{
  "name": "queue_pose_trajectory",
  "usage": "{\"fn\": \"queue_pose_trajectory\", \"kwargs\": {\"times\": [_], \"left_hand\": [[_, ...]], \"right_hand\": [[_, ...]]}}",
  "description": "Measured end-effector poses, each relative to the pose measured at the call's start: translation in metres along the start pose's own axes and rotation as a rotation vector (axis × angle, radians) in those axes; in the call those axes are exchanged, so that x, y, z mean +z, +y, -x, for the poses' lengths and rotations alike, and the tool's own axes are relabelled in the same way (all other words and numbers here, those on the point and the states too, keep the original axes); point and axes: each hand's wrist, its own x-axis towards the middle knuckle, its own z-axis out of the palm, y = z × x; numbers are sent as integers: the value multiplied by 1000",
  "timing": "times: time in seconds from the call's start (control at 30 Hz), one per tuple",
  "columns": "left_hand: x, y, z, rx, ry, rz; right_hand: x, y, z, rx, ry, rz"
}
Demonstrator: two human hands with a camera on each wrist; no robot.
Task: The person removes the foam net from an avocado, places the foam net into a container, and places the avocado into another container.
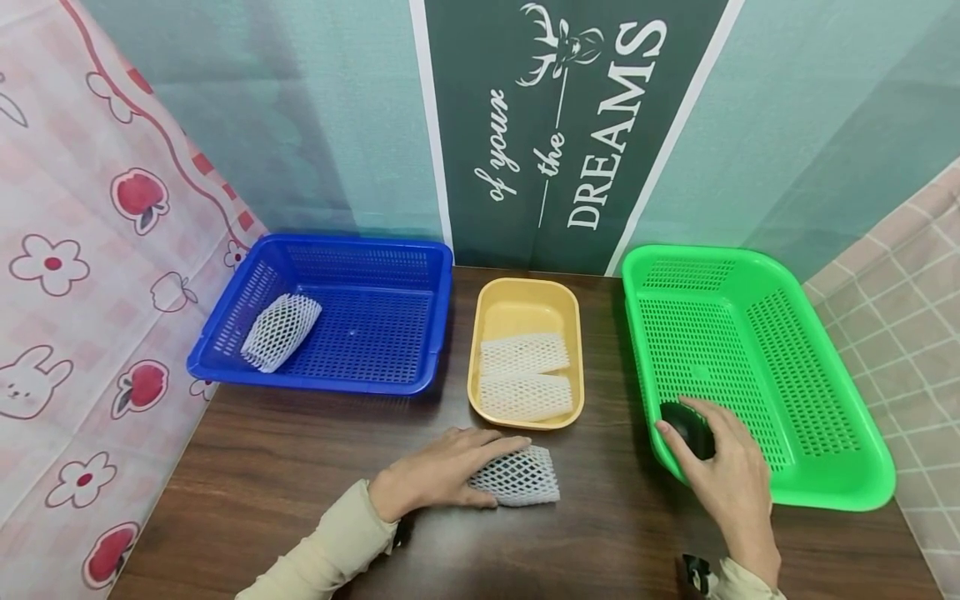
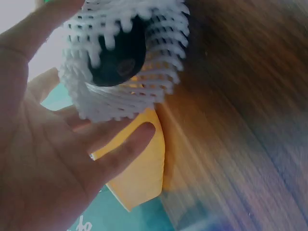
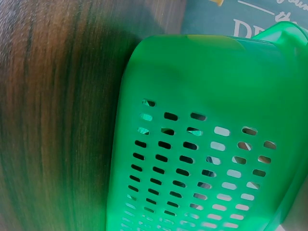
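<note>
My left hand [image 1: 442, 471] grips a white foam net sleeve [image 1: 517, 477] just above the table, in front of the yellow tray. In the left wrist view a dark avocado [image 2: 120, 60] shows inside the sleeve [image 2: 168, 57], its rounded end facing the camera. My thumb and fingers [image 2: 118, 161] are on the sleeve's sides. On the right, my right hand [image 1: 731, 475] holds another dark avocado [image 1: 692, 429], bare, over the near left corner of the green basket [image 1: 840, 492]. The right wrist view shows the basket's perforated wall [image 3: 192, 77] but neither hand nor fruit.
A yellow tray [image 1: 573, 408] at centre holds two flat foam sleeves [image 1: 525, 354]. At left, a blue basket [image 1: 360, 385] contains a bulging net sleeve [image 1: 283, 329]. All stand on the dark wooden table [image 1: 300, 450]. Printed cloth [image 1: 337, 125] hangs behind.
</note>
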Motion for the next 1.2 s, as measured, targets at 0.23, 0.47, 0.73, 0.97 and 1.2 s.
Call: {"fn": "queue_pose_trajectory", "kwargs": {"times": [0.23, 0.47, 0.73, 0.97, 1.2], "left_hand": [[2, -6, 2, 31, 37, -93], [3, -13, 5, 33, 56, -79], [5, -20, 6, 53, 75, -33], [7, -26, 8, 61, 96, -8], [8, -27, 9, 65, 118, -19]], "right_hand": [[0, 0, 0, 0, 0, -4], [0, 0, 0, -1, -4, 7], [-1, 0, 1, 11, -11, 2], [-1, 0, 1, -3, 1, -24], [1, 2, 2, -98, 78, -88]]}}
